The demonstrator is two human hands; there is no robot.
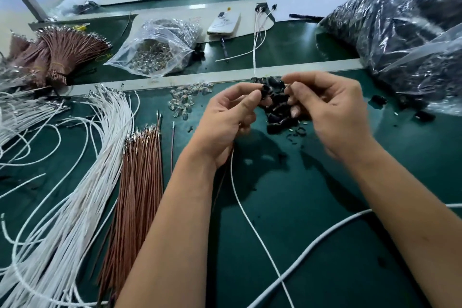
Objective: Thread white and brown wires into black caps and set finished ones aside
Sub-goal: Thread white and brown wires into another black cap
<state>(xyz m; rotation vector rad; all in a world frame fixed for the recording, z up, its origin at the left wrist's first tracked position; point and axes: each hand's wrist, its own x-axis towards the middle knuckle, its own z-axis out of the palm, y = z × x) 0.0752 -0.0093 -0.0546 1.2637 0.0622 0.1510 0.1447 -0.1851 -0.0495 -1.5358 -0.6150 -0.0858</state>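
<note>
My left hand (pixel 228 112) pinches a black cap (pixel 265 89) between thumb and fingers; a white wire (pixel 252 222) and a thin brown wire (pixel 220 182) hang down from under its palm. My right hand (pixel 325 107) is raised close beside it, its curled fingertips at the same cap; what they pinch is hidden. Beneath both hands lies a heap of loose black caps (pixel 280 115). A fan of white wires (pixel 82 177) and a bundle of brown wires (pixel 140 177) lie on the green mat at left. Several finished wires (pixel 257 32) lie beyond the metal strip.
A clear bag of small clear parts (pixel 155 50) and loose clear parts (pixel 185 100) lie ahead. Big plastic bags of black parts (pixel 405 40) fill the right. Tied brown wire bunches (pixel 57 55) sit far left. A phone (pixel 223 23) and a thick white cable (pixel 325 240) are nearby.
</note>
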